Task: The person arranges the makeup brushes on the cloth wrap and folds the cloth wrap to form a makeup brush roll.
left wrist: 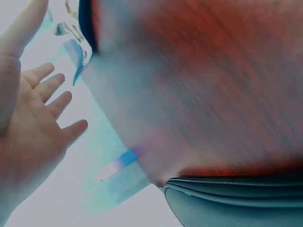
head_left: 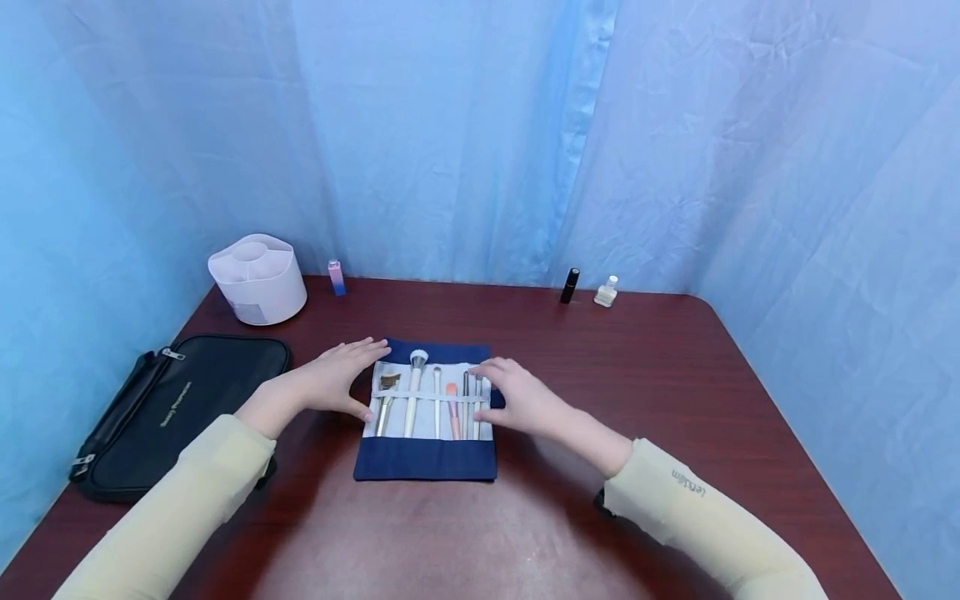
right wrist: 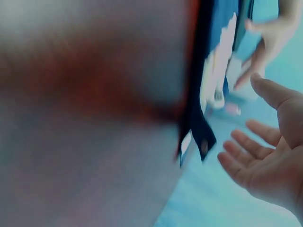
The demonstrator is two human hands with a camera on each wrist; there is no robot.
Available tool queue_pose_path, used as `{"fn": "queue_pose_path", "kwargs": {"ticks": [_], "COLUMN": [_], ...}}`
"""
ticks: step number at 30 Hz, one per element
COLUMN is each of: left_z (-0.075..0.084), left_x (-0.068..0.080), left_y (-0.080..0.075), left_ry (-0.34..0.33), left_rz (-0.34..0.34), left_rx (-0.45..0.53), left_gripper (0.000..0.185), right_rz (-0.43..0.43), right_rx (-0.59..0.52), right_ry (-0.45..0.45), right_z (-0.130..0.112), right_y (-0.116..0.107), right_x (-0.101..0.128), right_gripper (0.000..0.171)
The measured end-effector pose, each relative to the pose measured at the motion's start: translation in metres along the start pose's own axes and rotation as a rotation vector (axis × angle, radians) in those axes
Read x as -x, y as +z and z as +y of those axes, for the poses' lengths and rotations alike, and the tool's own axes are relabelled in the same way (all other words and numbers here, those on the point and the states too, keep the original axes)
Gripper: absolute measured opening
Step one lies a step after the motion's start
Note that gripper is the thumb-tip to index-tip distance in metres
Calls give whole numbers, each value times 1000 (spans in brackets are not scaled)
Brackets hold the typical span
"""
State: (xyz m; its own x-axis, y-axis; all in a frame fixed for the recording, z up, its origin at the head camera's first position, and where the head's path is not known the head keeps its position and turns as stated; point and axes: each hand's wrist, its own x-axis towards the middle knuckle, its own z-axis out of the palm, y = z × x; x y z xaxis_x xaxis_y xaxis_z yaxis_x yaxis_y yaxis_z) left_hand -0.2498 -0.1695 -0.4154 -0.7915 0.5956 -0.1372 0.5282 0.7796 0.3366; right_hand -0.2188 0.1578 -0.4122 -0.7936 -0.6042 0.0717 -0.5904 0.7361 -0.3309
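An unfolded navy brush roll point(head_left: 425, 460) lies flat on the table, its pale inside facing up. Tucked under its band are several makeup brushes, among them a big white-tipped brush point(head_left: 414, 383), a pink one point(head_left: 453, 408) and a dark comb-like one point(head_left: 387, 392). At the roll's left edge is my left hand point(head_left: 337, 379), fingers extended and thumb apart, holding nothing. My right hand point(head_left: 521, 398) hovers at the right edge, fingers loosely bent over the rightmost brushes with nothing gripped. Both palms appear empty in the wrist views. A strap with a snap point(right wrist: 203, 139) sticks out from the roll's side.
A black zippered case point(head_left: 187, 408) lies at the left, beside my left forearm. Behind it stands a white divided organizer point(head_left: 258, 287). Along the back edge are a pink-and-blue tube point(head_left: 337, 277), a black tube point(head_left: 570, 285) and a white-capped bottle point(head_left: 606, 292). Curtains surround the table.
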Motion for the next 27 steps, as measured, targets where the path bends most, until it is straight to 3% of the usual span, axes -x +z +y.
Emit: {"fn": "queue_pose_path", "kwargs": {"ticks": [6, 12, 22, 27], "left_z": [-11, -18, -11, -8], "left_x": [-17, -26, -22, -17], "left_y": [-2, 2, 3, 6], "left_ry": [-13, -8, 2, 6], "left_rz": [-85, -128, -116, -109], "left_rx": [59, 7, -55, -74], "left_gripper": [106, 105, 99, 96], "right_rz": [-88, -129, -144, -152], "right_rx": [5, 59, 74, 33], "right_ry": [33, 38, 51, 13], "right_z": [-14, -16, -7, 6], "right_y": [19, 28, 27, 21], "right_x": [20, 28, 30, 32], "right_gripper": [81, 88, 88, 86]}}
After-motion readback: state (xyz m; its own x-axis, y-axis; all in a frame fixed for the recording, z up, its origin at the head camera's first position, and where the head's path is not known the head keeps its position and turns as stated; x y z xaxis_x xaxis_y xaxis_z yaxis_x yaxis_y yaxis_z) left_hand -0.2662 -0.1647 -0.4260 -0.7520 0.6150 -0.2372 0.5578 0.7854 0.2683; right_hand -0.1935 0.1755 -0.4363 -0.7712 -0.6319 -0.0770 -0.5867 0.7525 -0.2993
